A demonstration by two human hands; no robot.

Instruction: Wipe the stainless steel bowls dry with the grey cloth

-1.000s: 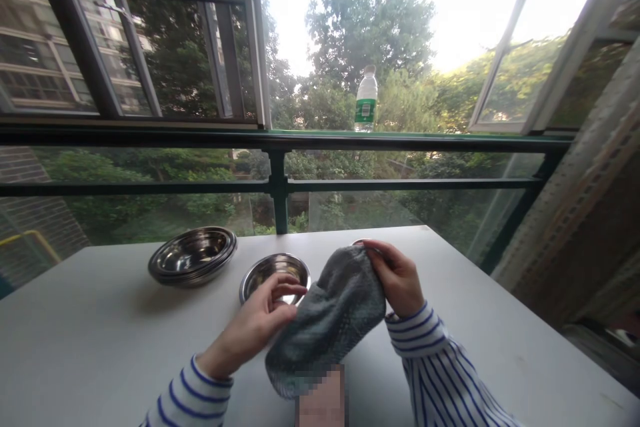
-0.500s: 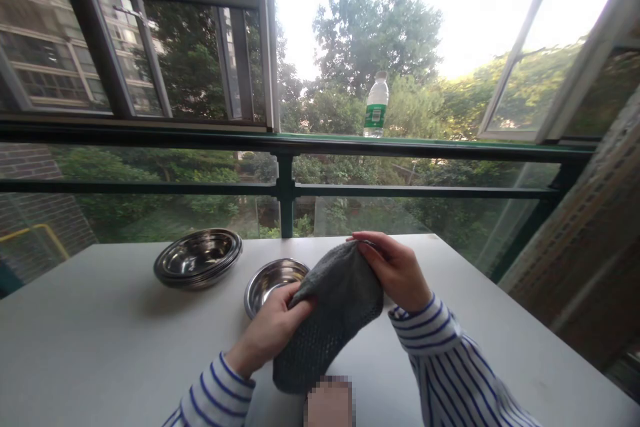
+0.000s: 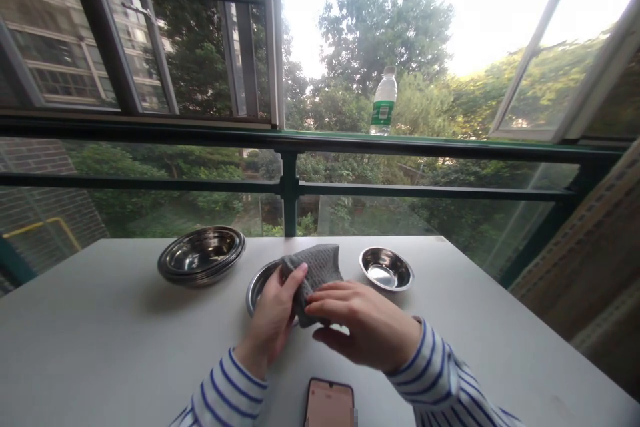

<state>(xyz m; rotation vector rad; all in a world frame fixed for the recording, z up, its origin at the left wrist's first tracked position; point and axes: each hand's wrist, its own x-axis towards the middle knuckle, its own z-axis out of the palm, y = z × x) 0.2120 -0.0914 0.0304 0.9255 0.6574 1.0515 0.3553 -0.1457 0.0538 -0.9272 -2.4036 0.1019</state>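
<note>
Over bowl [image 3: 257, 288], fingers [image 3: 331, 293] (both) pinch cloth [image 3: 317, 270].

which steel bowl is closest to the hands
The middle steel bowl, partly hidden behind the left hand and the grey knitted cloth. The stacked bowls sit farther left, and the small bowl sits clear to the right.

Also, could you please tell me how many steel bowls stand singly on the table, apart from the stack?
2. One steel bowl sits partly hidden behind the left hand and grey cloth; the other steel bowl stands uncovered to its right.
</note>
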